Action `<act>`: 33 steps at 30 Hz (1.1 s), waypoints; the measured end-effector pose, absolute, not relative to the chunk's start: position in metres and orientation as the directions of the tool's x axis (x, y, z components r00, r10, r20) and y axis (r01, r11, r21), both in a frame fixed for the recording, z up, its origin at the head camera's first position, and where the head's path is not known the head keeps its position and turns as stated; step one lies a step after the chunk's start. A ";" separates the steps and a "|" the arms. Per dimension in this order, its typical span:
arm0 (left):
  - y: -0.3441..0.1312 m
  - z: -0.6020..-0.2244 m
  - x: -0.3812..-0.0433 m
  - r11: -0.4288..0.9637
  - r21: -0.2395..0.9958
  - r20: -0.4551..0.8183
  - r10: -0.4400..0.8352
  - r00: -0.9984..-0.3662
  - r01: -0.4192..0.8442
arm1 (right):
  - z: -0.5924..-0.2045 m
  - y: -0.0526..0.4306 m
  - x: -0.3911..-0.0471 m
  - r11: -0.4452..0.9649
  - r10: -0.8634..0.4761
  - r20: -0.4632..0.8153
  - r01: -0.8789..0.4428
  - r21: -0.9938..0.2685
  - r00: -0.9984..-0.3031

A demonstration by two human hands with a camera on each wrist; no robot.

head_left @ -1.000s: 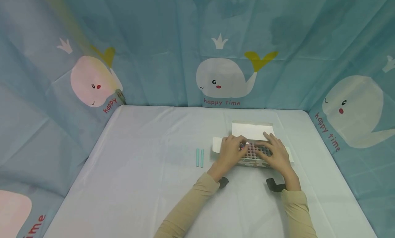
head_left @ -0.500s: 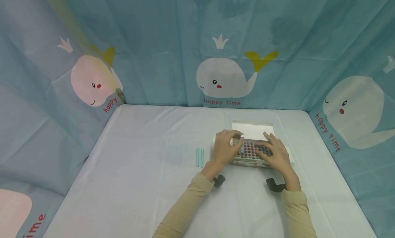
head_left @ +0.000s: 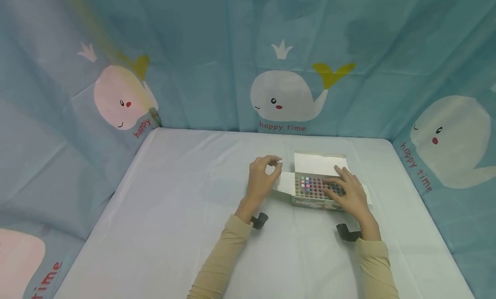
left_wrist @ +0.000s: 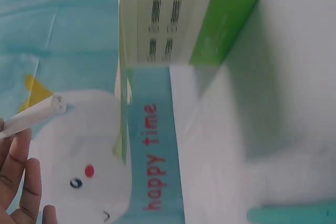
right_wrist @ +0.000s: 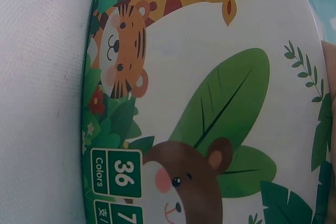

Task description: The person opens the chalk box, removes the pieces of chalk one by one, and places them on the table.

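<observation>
My left hand (head_left: 261, 176) pinches a white marker pen (left_wrist: 34, 116) between thumb and fingers, raised just left of the box. Part of the pen's round end faces the left wrist view. The open cardboard box (head_left: 315, 203) holds a grid of holes, with several coloured pen ends (head_left: 306, 183) showing at its left side. My right hand (head_left: 348, 191) rests over the box's right part with fingers spread. In the right wrist view the box front (right_wrist: 173, 77) shows printed animals and leaves. One teal pen (left_wrist: 294, 213) lies on the table; my left hand covers that spot in the head view.
The box's white lid (head_left: 319, 163) stands folded back, and a side flap (head_left: 286, 182) sticks out to the left. A white cloth covers the table (head_left: 174, 213). Blue whale-print curtains (head_left: 209, 75) enclose the back and sides. Black wrist cameras (head_left: 346, 233) sit under both wrists.
My left hand has moved left from over the box, carrying the white marker pen out past the flap. Coloured pen ends it covered now show. My right hand stays on the box.
</observation>
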State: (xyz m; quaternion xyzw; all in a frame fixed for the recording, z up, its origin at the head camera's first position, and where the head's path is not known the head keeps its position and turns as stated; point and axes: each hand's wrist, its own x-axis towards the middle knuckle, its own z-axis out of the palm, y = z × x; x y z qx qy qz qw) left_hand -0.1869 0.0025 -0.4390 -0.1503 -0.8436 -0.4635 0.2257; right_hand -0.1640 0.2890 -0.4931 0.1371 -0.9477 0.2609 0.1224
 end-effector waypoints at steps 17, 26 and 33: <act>-0.055 -0.460 -0.193 0.596 0.779 0.261 -0.025 -0.965 0.195 | -0.492 0.289 -0.164 0.819 -0.205 0.314 -0.338 -0.463 -0.927; -0.077 -0.481 -0.191 0.672 0.736 0.142 -0.035 -0.989 0.081 | -0.491 0.289 -0.164 0.826 -0.201 0.308 -0.330 -0.457 -0.930; -0.086 -0.496 -0.189 0.716 0.698 0.017 -0.047 -0.999 -0.022 | -0.491 0.289 -0.164 0.834 -0.194 0.305 -0.320 -0.450 -0.932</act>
